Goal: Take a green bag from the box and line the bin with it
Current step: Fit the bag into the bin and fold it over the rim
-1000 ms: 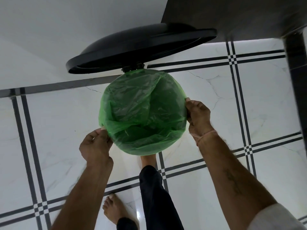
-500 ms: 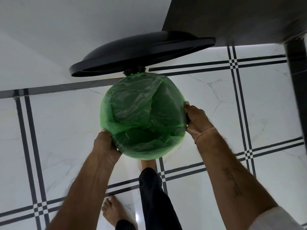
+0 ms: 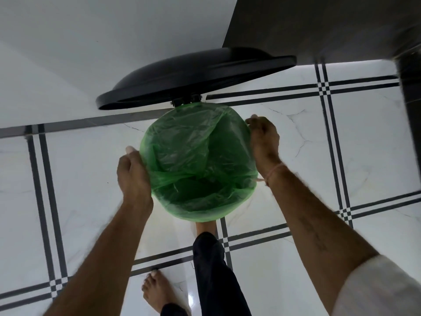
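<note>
Hands (image 3: pixel 133 176) seemingly on green bag (image 3: pixel 198 160)

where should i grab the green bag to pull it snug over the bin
Pinch the green bag by its turned-down outer edge, from the two sides, where the left hand and right hand sit; the raised lid blocks the far side.

No words or numbers can be read here. The green bag (image 3: pixel 198 160) in the middle shows no print. A thin row of dark marks (image 3: pixel 315 236) runs along the right forearm (image 3: pixel 303 208) at 4 o'clock, too blurry to read.
</note>
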Tool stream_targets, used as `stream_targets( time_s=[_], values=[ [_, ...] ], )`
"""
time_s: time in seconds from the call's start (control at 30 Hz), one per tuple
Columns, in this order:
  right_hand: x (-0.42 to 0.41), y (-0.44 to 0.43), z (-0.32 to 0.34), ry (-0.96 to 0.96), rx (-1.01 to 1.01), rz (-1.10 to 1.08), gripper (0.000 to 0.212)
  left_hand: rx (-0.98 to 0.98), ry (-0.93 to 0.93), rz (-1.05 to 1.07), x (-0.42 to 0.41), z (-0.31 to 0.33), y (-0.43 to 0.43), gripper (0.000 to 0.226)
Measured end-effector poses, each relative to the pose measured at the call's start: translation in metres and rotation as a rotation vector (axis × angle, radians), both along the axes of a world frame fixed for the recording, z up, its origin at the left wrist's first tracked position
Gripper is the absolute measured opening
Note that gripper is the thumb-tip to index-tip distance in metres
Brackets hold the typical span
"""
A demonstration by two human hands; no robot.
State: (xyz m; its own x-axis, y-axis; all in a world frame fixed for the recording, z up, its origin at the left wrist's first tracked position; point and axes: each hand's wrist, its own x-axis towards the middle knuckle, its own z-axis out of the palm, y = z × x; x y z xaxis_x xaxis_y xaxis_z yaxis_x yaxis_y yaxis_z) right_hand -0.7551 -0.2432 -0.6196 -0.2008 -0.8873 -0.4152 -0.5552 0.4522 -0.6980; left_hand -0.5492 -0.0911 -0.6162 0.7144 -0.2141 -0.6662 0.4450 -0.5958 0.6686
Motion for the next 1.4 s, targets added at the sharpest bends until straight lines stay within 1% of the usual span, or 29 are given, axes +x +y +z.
stream_targets(
  time_s=[0.03, 0.1, 0.17, 0.27, 0.37, 0.4, 0.47, 0.5, 0.6, 0.73, 0.77, 0.8, 0.83, 0.87, 0.9, 0.93, 0.97, 1.0, 1.03, 1.07, 1.1, 1.13, 1.17, 1.2, 1.27, 1.4],
  values=[
    [0.009, -0.004, -0.001, 0.031, 0.023, 0.065, 0.042, -0.001, -0.008, -0.074, 0.001, 0.001, -0.008, 0.054],
    [0.021, -0.01, -0.006, 0.125, 0.065, 0.157, 0.051, 0.003, -0.015, -0.168, 0.004, -0.005, -0.017, 0.061],
    [0.026, -0.016, -0.013, 0.213, 0.095, 0.178, 0.058, 0.007, -0.015, -0.203, 0.009, -0.017, -0.021, 0.067],
    [0.026, -0.025, -0.022, 0.282, 0.138, 0.183, 0.064, 0.013, 0.0, -0.242, 0.015, -0.024, -0.025, 0.07],
    [0.024, -0.033, -0.025, 0.21, 0.191, 0.176, 0.062, -0.009, 0.052, -0.284, 0.017, -0.018, -0.028, 0.057],
    [0.021, -0.034, -0.028, 0.128, 0.203, 0.149, 0.059, -0.022, 0.075, -0.292, 0.018, -0.019, -0.027, 0.057],
    [0.014, -0.034, -0.032, -0.027, 0.243, 0.067, 0.059, -0.043, 0.122, -0.297, 0.02, -0.014, -0.025, 0.066],
    [0.014, -0.033, -0.033, -0.037, 0.262, 0.068, 0.059, -0.049, 0.141, -0.299, 0.021, -0.012, -0.024, 0.069],
    [0.015, -0.037, -0.032, 0.096, 0.246, 0.147, 0.056, -0.071, 0.106, -0.358, 0.023, -0.014, -0.029, 0.064],
    [0.016, -0.044, -0.031, 0.058, 0.286, 0.21, 0.055, -0.092, 0.043, -0.378, 0.029, -0.016, -0.034, 0.058],
    [0.015, -0.042, -0.03, 0.107, 0.268, 0.252, 0.053, -0.086, 0.047, -0.385, 0.031, -0.017, -0.032, 0.056],
    [0.012, -0.039, -0.027, 0.209, 0.177, 0.283, 0.05, -0.083, 0.06, -0.388, 0.031, -0.019, -0.03, 0.056],
    [0.01, -0.035, -0.02, 0.314, 0.014, 0.295, 0.046, -0.079, 0.071, -0.386, 0.029, -0.018, -0.03, 0.057],
    [0.009, -0.027, -0.011, 0.325, -0.207, 0.267, 0.037, -0.074, 0.059, -0.385, 0.029, -0.017, -0.029, 0.059],
    [0.012, -0.017, 0.0, 0.252, -0.38, 0.235, 0.029, -0.064, 0.019, -0.389, 0.029, -0.014, -0.031, 0.06],
    [0.018, -0.001, 0.006, 0.125, -0.415, 0.206, 0.023, -0.064, -0.033, -0.398, 0.028, -0.013, -0.032, 0.06],
    [0.028, 0.016, 0.01, -0.052, -0.281, 0.157, 0.022, -0.08, -0.076, -0.409, 0.027, -0.011, -0.036, 0.058],
    [0.039, 0.034, 0.012, -0.233, 0.009, 0.088, 0.024, -0.097, -0.11, -0.439, 0.028, -0.012, -0.039, 0.055],
    [0.051, 0.048, 0.007, -0.397, 0.353, 0.017, 0.03, -0.106, -0.14, -0.486, 0.028, -0.012, -0.043, 0.052],
    [0.063, 0.056, -0.001, -0.525, 0.631, -0.027, 0.042, -0.105, -0.164, -0.535, 0.028, -0.017, -0.046, 0.05],
    [0.074, 0.06, -0.014, -0.668, 0.799, -0.048, 0.055, -0.101, -0.18, -0.571, 0.029, -0.021, -0.049, 0.049],
    [0.084, 0.058, -0.028, -0.823, 0.85, -0.093, 0.066, -0.099, -0.192, -0.589, 0.03, -0.024, -0.051, 0.05],
    [0.094, 0.053, -0.038, -0.954, 0.845, -0.149, 0.074, -0.099, -0.202, -0.592, 0.032, -0.027, -0.053, 0.05],
    [0.105, 0.045, -0.047, -1.037, 0.824, -0.201, 0.077, -0.103, -0.212, -0.594, 0.034, -0.031, -0.053, 0.05],
    [0.121, 0.029, -0.052, -1.049, 0.779, -0.251, 0.077, -0.116, -0.235, -0.607, 0.033, -0.036, -0.052, 0.046],
    [0.117, 0.022, -0.044, -0.953, 0.697, -0.251, 0.073, -0.107, -0.224, -0.613, 0.035, -0.037, -0.05, 0.041]
  ],
)
